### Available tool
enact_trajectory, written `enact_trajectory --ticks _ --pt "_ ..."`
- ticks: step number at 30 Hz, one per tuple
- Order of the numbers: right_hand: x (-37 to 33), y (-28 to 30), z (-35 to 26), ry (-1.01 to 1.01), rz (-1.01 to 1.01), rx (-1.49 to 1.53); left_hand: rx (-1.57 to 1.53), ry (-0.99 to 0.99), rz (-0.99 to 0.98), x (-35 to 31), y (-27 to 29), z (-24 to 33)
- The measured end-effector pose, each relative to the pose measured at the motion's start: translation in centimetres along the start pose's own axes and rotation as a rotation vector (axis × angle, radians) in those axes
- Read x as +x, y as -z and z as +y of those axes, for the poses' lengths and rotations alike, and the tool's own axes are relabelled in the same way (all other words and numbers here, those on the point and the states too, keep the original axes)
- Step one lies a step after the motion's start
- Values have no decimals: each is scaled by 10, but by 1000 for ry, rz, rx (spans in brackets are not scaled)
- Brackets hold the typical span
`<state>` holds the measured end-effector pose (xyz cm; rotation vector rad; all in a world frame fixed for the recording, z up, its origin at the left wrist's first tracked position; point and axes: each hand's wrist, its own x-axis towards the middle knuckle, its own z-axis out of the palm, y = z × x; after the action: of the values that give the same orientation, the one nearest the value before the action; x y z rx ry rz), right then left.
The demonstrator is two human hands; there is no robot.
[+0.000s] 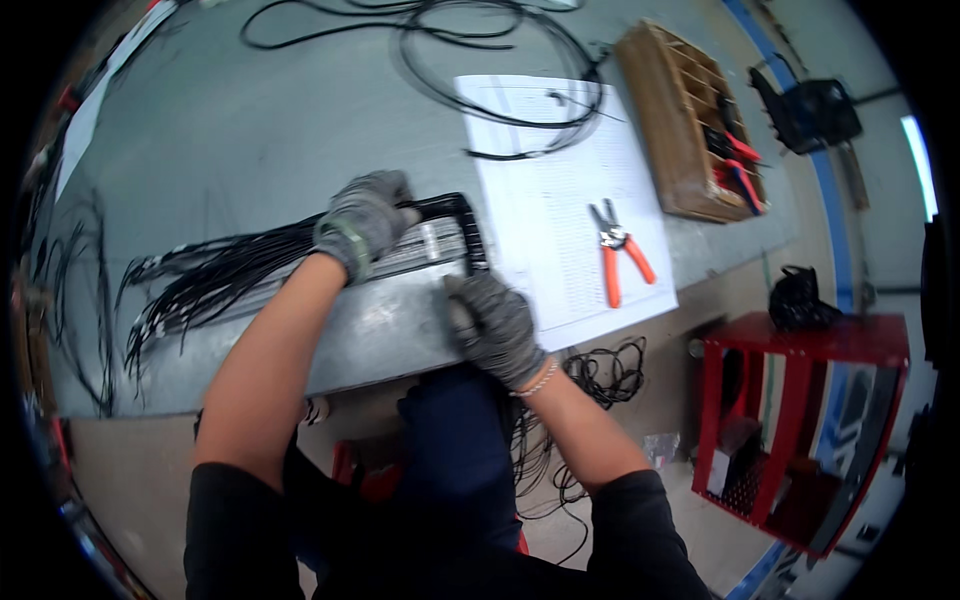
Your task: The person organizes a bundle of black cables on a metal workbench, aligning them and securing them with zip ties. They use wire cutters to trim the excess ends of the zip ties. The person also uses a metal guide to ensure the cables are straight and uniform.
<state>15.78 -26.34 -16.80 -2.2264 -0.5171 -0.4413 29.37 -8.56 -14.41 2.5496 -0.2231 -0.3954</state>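
My left hand (365,222), in a grey knit glove, is closed over a bundle of black wires (250,250) lying along the metal table. At the left the wires fan out into loose ends with small white tags. Past my left hand the bundle bends sharply toward me as a thick black bend (466,222). That bend runs down into my right hand (495,330), also gloved, whose fingers curl round it at the table's near edge. Beneath the bundle lies a flat grey piece with a white label (430,243); its full shape is hidden.
Orange-handled wire strippers (622,255) rest on printed sheets (560,220) to the right. A wooden divided box (650,120) holds red-handled tools. Coiled black cable (410,60) lies at the back. A red cart (800,335) stands beyond the table; loose cables (610,375) hang below the edge.
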Motion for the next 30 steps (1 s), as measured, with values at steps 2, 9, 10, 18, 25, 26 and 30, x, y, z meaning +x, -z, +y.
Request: enact_trajectory --ticks 2,9,10,18,25,26,30 --pt "23 4 -4 -7 77 -36 9 -8 10 0 0 -7" --pt "111 -7 10 -607 -186 -87 -28 40 -115 -3 11 -1" --pt "115 -9 19 -637 -260 -50 5 34 -90 -3 10 -1" --pt "119 -29 43 -471 -366 -249 8 -65 76 -6 -1 -1" --pt "120 -22 43 -600 -403 -150 -35 -72 76 1 -8 -7" --pt "119 -23 44 -599 -394 -144 -30 -56 50 1 -7 -6" --pt "118 -26 44 -581 -366 -132 -29 -39 21 2 -5 -9"
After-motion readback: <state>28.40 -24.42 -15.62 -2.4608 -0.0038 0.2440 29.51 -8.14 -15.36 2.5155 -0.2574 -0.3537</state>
